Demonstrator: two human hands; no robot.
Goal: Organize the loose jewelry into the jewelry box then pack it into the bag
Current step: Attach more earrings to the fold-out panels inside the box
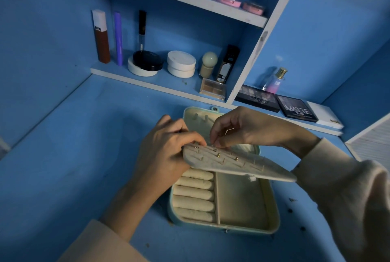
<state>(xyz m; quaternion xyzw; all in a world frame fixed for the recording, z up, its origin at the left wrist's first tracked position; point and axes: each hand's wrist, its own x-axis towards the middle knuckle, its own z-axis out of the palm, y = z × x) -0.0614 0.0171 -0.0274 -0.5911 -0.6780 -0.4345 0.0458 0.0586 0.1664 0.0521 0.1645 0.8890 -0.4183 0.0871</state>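
Left hand (166, 152) grips earring panel's (242, 166) left end, panel running left-right over jewelry box (274, 209); right hand (238, 131) pinches a stud (214, 149) at its far-left edge.

Loose cream long sleeves covered both arms. The left sleeve (101, 240) ended mid-forearm; the right sleeve (348, 198), softly folded, reached the wrist. The left hand (166, 152) and right hand (242, 129) were bare.
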